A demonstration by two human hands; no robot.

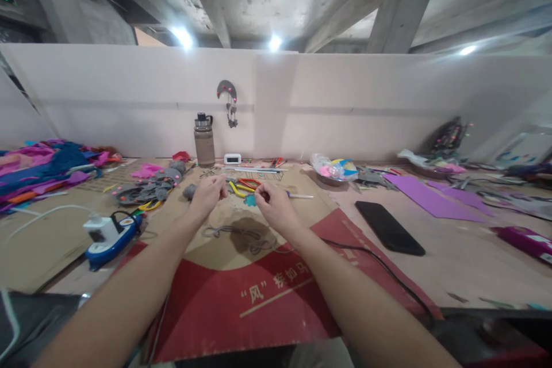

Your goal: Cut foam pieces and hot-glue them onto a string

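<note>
**A:** The widest thing under you is the table [466,253], and on it, right before you, lies the red and tan cardboard sheet [259,322]. Both your forearms stretch out over that sheet.

**B:** Off to your left there is a heap of bright cloth [43,169]. To your right a purple sheet [431,198] lies flat, with a black phone [390,227] nearer you beside the cardboard's right edge.

**A:** Smaller now. A blue and white power strip [110,236] sits by your left forearm, and a grey water bottle [204,141] stands upright against the back wall.

**B:** Your left hand [207,195] and your right hand [276,207] are raised over the far part of the cardboard, close together but apart. The fingers of both are curled in tight, thumb against fingertips. Whether you pinch anything between them is too small to tell.

**A:** Just below your hands a loose tangle of grey cord [241,237] lies on the tan part of the cardboard, in their shadow and not touched by either.

**B:** Between and just beyond your hands lie the yellow and red scissors [244,186]. A small teal scrap [250,200] lies just beside your right hand's knuckles.

**A:** Smallest, a white clock [232,158] stands right of the bottle.
</note>
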